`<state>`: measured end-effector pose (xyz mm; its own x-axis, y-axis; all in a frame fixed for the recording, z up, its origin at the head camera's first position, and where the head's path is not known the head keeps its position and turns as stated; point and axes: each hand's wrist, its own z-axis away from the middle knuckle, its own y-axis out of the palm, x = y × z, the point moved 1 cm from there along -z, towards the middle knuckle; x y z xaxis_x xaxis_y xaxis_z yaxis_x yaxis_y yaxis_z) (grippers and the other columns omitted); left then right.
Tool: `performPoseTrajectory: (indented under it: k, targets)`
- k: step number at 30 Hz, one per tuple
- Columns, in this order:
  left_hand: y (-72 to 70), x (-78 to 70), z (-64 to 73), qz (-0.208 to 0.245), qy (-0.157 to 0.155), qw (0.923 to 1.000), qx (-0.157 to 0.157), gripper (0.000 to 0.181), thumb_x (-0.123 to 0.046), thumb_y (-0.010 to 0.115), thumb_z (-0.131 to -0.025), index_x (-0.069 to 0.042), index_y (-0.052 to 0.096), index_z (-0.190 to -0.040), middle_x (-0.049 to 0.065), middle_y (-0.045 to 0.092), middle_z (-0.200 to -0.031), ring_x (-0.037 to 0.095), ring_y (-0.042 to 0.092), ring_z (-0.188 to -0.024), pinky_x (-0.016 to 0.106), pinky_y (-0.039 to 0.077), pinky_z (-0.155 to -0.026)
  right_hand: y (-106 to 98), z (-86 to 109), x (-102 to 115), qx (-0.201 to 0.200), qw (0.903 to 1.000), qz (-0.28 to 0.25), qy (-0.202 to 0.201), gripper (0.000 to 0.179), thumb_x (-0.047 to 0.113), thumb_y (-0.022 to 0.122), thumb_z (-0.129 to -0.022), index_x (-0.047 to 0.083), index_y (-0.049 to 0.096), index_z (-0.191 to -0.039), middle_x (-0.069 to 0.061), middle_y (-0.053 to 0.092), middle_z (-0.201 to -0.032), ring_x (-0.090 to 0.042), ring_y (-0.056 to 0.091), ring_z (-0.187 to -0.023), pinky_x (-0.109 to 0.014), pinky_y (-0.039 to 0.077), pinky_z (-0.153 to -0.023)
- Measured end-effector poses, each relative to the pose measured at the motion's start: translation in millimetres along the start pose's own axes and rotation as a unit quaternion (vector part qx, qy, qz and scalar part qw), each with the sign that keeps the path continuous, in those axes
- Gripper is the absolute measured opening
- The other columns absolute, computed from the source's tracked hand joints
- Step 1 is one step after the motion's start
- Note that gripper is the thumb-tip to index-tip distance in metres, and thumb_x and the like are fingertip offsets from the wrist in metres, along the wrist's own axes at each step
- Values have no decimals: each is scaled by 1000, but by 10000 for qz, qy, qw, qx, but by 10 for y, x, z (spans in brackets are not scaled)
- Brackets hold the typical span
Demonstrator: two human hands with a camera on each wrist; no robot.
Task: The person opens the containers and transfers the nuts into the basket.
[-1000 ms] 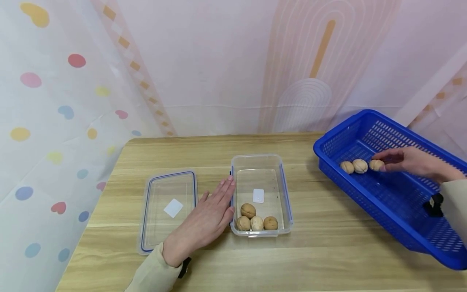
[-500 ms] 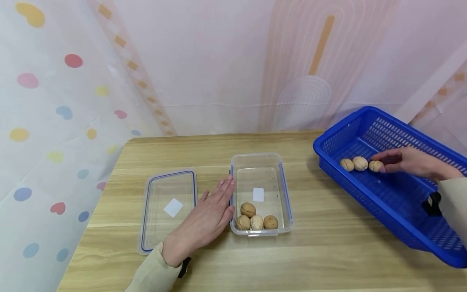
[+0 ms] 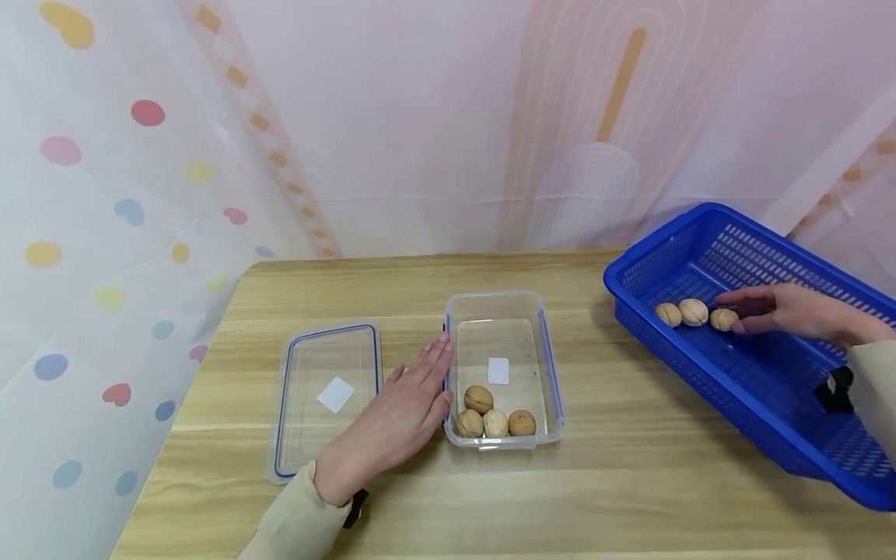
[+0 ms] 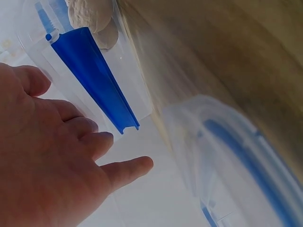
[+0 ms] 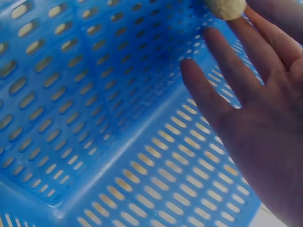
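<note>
My right hand (image 3: 798,311) reaches into the blue plastic basket (image 3: 707,389), its thumb and fingertips at either side of a walnut (image 3: 723,319). In the right wrist view this walnut (image 5: 228,6) shows between thumb and fingers, while the other fingers extend loosely. Two more walnuts lie beside it in a row, the pale one (image 3: 694,312) being nearest. My left hand (image 3: 395,416) lies with straight fingers along the left side of a clear plastic container (image 3: 504,303). Several walnuts (image 3: 495,424) are gathered at that container's near end.
A clear lid (image 3: 308,435) with a blue seal lies on the wooden table (image 3: 560,513), left of the container and partly behind my left hand. A patterned curtain (image 3: 420,124) hangs behind the table. The basket's raised rim (image 3: 616,272) surrounds my right hand.
My right thumb has shifted slightly away from the walnut's near side. The left hand, container and lid stay in place; the head view has moved a little.
</note>
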<state>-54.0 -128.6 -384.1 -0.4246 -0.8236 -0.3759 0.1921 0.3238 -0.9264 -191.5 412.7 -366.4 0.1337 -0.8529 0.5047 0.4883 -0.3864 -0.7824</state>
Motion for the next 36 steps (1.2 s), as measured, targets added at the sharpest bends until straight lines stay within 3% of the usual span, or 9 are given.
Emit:
performPoseTrajectory:
  k: [10, 12, 14, 17, 19, 21, 24, 28, 36]
  targets:
    - [-34, 5, -14, -48, -31, 10000, 1, 62, -29, 41, -112, -3, 20, -164, 8, 9, -172, 28, 16, -157, 65, 27, -119, -177, 117, 193, -309, 9993, 174, -84, 54, 15, 57, -108, -15, 40, -149, -42, 43, -148, -56, 53, -126, -45, 58, -88]
    - [-39, 3, -24, -50, -32, 10000, 6, 62, -29, 41, -112, -3, 20, -164, 8, 8, -172, 28, 15, -157, 65, 26, -119, -219, 160, 248, -431, 9989, 157, -31, 56, 20, 57, -108, -13, 40, -150, -41, 43, -147, -56, 54, -125, -50, 57, -89]
    - [-45, -1, -34, -50, -18, 10000, 6, 62, -29, 40, -112, -3, 20, -164, 7, 8, -172, 28, 15, -157, 65, 26, -119, -252, 210, 307, -627, 9980, 122, 16, 58, 26, 57, -109, -11, 42, -150, -39, 46, -147, -53, 55, -125, -36, 58, -87]
    - [-49, -8, -47, -45, 23, 10000, -13, 62, -29, 41, -112, -2, 21, -164, 7, 8, -172, 29, 16, -157, 65, 26, -119, -273, 295, 401, -1025, 9947, -67, 11, 57, 30, 57, -109, -9, 46, -149, -38, 49, -145, -16, 67, -114, -17, 52, -81]
    - [-51, -14, -51, -33, 45, 10000, -25, 62, -29, 41, -112, -2, 22, -164, 7, 9, -172, 28, 16, -157, 65, 27, -119, -268, 354, 475, -1391, 9901, -151, -110, 52, 29, 57, -108, -7, 52, -145, -37, 54, -141, 11, 60, -101, -3, 41, -73]
    - [-50, -20, -50, -17, 56, 10000, -24, 62, -29, 41, -112, -2, 22, -164, 7, 10, -172, 28, 17, -157, 65, 27, -118, -249, 422, 560, -1734, 9842, -229, -281, 45, 24, 57, -108, -7, 56, -141, -36, 58, -135, 27, 45, -91, 0, 40, -72]
    - [-48, -27, -47, 7, 67, 10000, -11, 62, -30, 41, -112, -2, 22, -164, 7, 11, -172, 28, 17, -157, 66, 28, -118, -220, 522, 686, -2158, 9748, -322, -471, 39, 21, 58, -108, -7, 61, -136, 1, 73, -120, 27, 47, -90, 2, 40, -72]
    - [-46, -30, -51, 10, 83, 10000, -20, 62, -30, 40, -112, -2, 22, -164, 7, 11, -172, 28, 17, -157, 65, 28, -118, -183, 640, 809, -2519, 9643, -529, -627, 35, 17, 59, -107, -6, 63, -133, 43, 54, -101, 26, 51, -92, 2, 40, -74]
    - [-41, -28, -65, 63, 74, 10000, 6, 62, -29, 42, -112, -4, 20, -164, 8, 10, -172, 28, 16, -157, 65, 27, -119, -44, 791, 988, -2853, 9512, -849, -808, 29, 10, 60, -106, -7, 64, -129, 40, 57, -105, 24, 53, -97, 2, 41, -78]
